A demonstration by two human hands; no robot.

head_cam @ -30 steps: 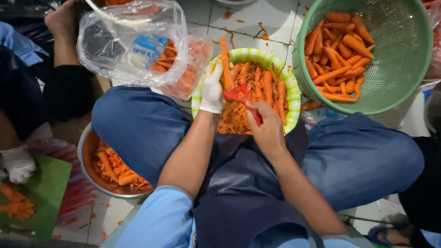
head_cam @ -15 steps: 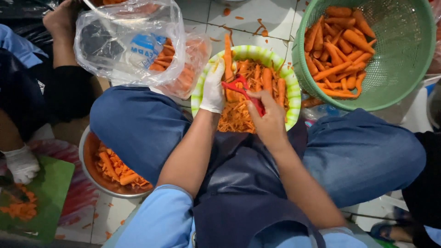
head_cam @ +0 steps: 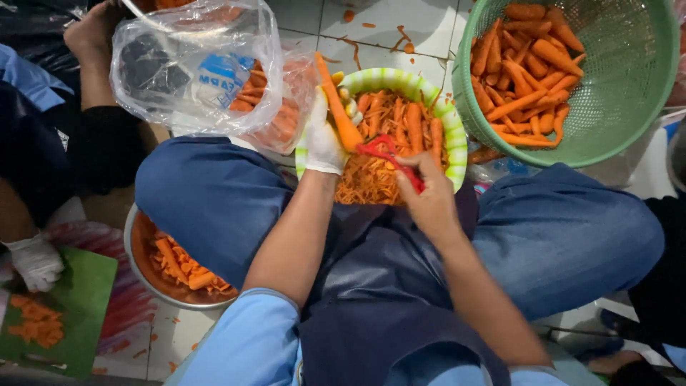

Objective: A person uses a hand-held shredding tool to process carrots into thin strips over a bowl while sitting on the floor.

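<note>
White tiled floor, gloved left hand [head_cam: 325,139] clasping tapered carrot [head_cam: 337,107] (peel-slick), right hand [head_cam: 427,196] clenched around red plastic peeler [head_cam: 386,154]

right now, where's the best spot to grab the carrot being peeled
Probably its thick lower end, from the left, where the gloved left hand already holds the carrot. It slants up-left to a thin tip, and the red peeler in the right hand sits on its right.
</note>
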